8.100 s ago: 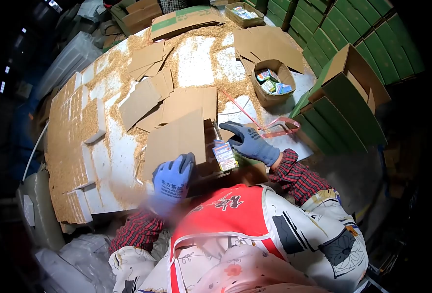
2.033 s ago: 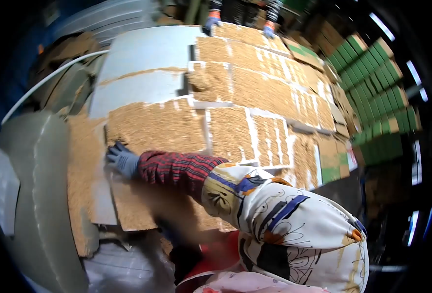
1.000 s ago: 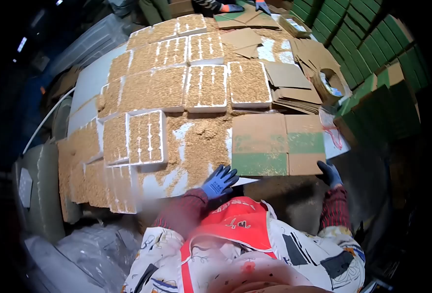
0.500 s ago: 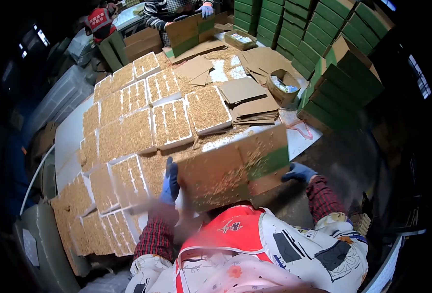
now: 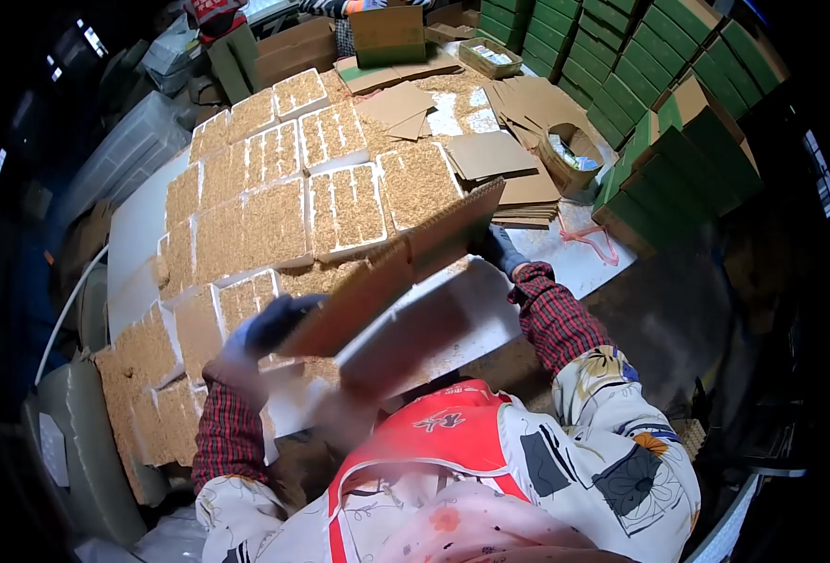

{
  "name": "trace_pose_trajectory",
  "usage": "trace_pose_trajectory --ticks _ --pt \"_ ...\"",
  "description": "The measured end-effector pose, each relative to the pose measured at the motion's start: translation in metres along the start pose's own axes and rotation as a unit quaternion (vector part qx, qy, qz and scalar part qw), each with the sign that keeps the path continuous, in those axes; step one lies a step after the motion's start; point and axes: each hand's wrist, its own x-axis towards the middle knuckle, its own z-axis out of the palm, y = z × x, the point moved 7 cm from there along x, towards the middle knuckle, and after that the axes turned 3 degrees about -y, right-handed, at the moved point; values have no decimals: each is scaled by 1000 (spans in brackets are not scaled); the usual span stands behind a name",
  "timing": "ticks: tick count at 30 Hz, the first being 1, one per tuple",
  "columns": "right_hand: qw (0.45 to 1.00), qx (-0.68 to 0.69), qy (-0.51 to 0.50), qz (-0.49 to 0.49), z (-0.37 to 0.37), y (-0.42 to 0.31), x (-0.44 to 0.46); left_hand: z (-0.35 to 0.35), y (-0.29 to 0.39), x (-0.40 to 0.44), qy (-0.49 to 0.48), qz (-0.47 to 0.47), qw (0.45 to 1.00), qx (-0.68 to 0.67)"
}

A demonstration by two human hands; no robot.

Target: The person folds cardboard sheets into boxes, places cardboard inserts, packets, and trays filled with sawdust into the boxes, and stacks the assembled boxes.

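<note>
Between my hands a flat brown cardboard sheet [image 5: 401,267] is tilted up on edge over the front of the table, slanting from lower left to upper right. My left hand [image 5: 279,324], gloved and blurred, grips its left end. At the right end my right hand [image 5: 501,251] holds the sheet, its fingers partly hidden behind the cardboard. White trays [image 5: 347,208] filled with tan grain-like material lie beyond the sheet and to its left. Loose tan bits are scattered on the white tabletop [image 5: 490,314] around it.
Flat cardboard pieces [image 5: 494,158] are stacked behind the sheet. A round container [image 5: 570,159] holds small packets, near a red strap [image 5: 588,236]. Green boxes [image 5: 682,159] stand at the right. Across the table, a co-worker's hands hold another cardboard piece [image 5: 388,38].
The sheet has turned steeper and more slanted, its right end farther from me. My right hand has moved forward and left, my left hand slightly left. The co-worker's cardboard now looks narrower.
</note>
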Motion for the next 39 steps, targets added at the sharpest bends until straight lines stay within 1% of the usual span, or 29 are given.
trace_pose_trajectory --ticks 1,3,4,5,7,8,10,11,13,15,16,17,19,21,22,23,24,25,26,27,29,30,31,33,35,36,37,38,39 --pt "1000 -4 -5 -3 0 -3 -6 34 -4 4 -54 -33 995 82" --pt "991 130 22 -6 -4 -19 -31 80 -25 12 -106 -51 978 175" --pt "968 231 65 79 -1 -17 -38 96 -44 26 -87 -20 972 219" --pt "925 328 107 158 6 -18 -45 107 -67 44 -65 12 962 263" --pt "752 625 107 177 -3 -63 -77 125 -93 69 -57 41 963 262" --pt "790 600 102 72 -15 -91 -82 140 -90 75 -56 51 974 212" --pt "914 384 124 -35 -36 -136 -85 156 -92 77 -32 69 987 143" --pt "890 432 137 -58 -31 -138 -81 153 -95 78 -13 79 989 126" --pt "895 436 74 -54 -38 -141 -77 140 -95 76 33 118 985 118" --pt "902 414 65 -104 -45 -137 -84 150 -63 40 63 155 976 -140" --pt "899 422 53 -99 -54 -139 -91 134 -63 39 146 214 966 -17" --pt "931 350 28 -98 -56 -117 -86 123 -62 42 226 260 933 106" --pt "954 220 65 -192 -80 -138 -103 129 -56 44 334 343 878 -19" --pt "985 17 -110 -136 -85 -192 -123 112 -70 59 478 459 733 -155" --pt "957 -74 -159 -230 -66 -190 -121 85 -98 79 572 448 678 -110" --pt "945 -81 -163 -271 -50 -191 -123 96 -88 71 577 451 672 -108" --pt "937 -106 -174 -284 -46 -190 -122 118 -64 48 680 428 587 96" --pt "927 -128 -181 -302 -41 -196 -118 139 -38 31 745 379 462 296" --pt "933 -57 -222 -278 -41 -194 -110 151 -20 36 673 393 523 344" --pt "935 -7 -257 -243 -36 -171 -97 171 -9 45 582 331 563 484" --pt "871 329 -348 -110 -44 -130 -95 184 -33 117 336 378 560 657" --pt "853 297 -404 -146 -58 -119 -105 173 -58 144 283 307 592 689" --pt "830 262 -458 -183 -74 -113 -119 161 -70 155 292 293 604 681" --pt "861 217 -431 -164 -71 -98 -144 145 -86 176 263 280 647 658" --pt "883 317 -338 -78 -47 -106 -140 143 -70 177 259 323 708 572" --pt "913 308 -245 -108 -38 -91 -120 119 -77 180 236 183 914 274" --pt "937 288 -147 -133 -30 -77 -104 123 -79 167 180 23 981 -70" --pt "934 298 -177 -84 -15 -72 -100 117 -53 144 143 196 970 -32" --pt "929 310 -200 -32 -5 -64 -99 105 -45 138 182 299 902 252"
